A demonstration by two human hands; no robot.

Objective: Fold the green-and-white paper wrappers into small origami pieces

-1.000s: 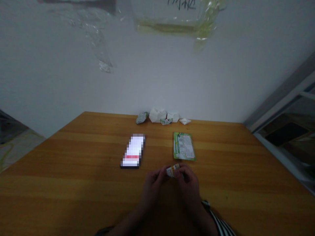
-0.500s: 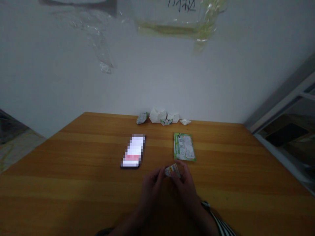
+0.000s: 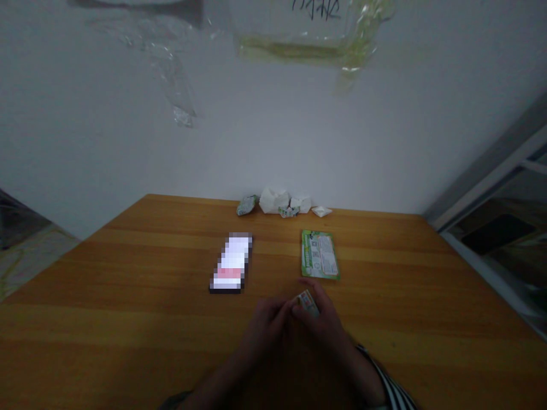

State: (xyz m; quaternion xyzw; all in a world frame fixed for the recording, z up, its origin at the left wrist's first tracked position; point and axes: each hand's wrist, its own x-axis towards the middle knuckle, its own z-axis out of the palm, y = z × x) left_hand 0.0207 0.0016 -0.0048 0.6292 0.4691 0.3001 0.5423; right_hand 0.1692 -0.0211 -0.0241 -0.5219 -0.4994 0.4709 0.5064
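Both my hands meet over the near middle of the wooden table (image 3: 128,296). My right hand (image 3: 327,322) pinches a small white and orange packet (image 3: 307,300) between thumb and fingers. My left hand (image 3: 267,324) is closed beside it, its fingertips touching the packet's left end. A green and white flat sachet (image 3: 319,254) lies on the table just beyond my right hand. A phone (image 3: 231,263) with a lit screen lies to the left of the sachet.
Crumpled white tissues and small wrappers (image 3: 280,203) lie along the table's far edge against the white wall. A clear plastic bag (image 3: 307,34) hangs on the wall above. A metal frame (image 3: 491,193) stands at the right.
The small packet has turned and dropped slightly towards my right hand. My left fingers have slid closer under it. Everything else on the table is as before.
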